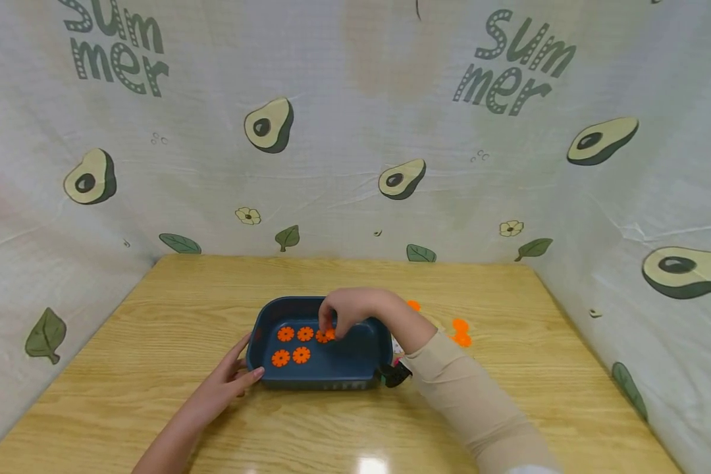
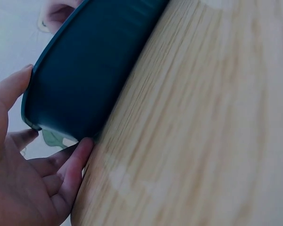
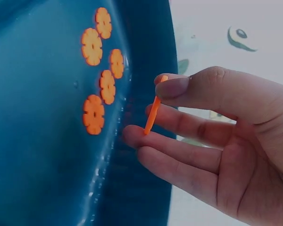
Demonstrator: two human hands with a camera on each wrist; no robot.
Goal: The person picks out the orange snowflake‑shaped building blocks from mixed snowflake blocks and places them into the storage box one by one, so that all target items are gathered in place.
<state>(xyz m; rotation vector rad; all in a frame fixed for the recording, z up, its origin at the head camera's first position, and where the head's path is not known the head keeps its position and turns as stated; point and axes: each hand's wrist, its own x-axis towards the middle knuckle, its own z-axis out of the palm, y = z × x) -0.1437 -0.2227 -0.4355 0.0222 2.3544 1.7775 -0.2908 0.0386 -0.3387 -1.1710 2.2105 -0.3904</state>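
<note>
A dark blue rectangular tray (image 1: 355, 352) with raised walls stands on the table. My left hand (image 1: 230, 380) grips its left end, thumb (image 2: 14, 87) at the rim and fingers against the wall. Several orange notched plastic discs (image 1: 286, 334), flower-like in outline, lie flat in two rows on the left part of the tray floor. Over the tray, my right hand (image 1: 355, 308) pinches another orange notched disc (image 3: 154, 106) between thumb and index finger. That disc is seen edge-on in the right wrist view, above the tray, with a middle fingertip at its lower end.
More orange discs (image 1: 461, 326) lie on the wooden table (image 1: 498, 309) right of the tray, partly behind the right forearm. A black object (image 1: 395, 374) sits by the tray's front right corner; its kind is unclear. Printed cloth (image 1: 332, 197) hangs behind and at both sides.
</note>
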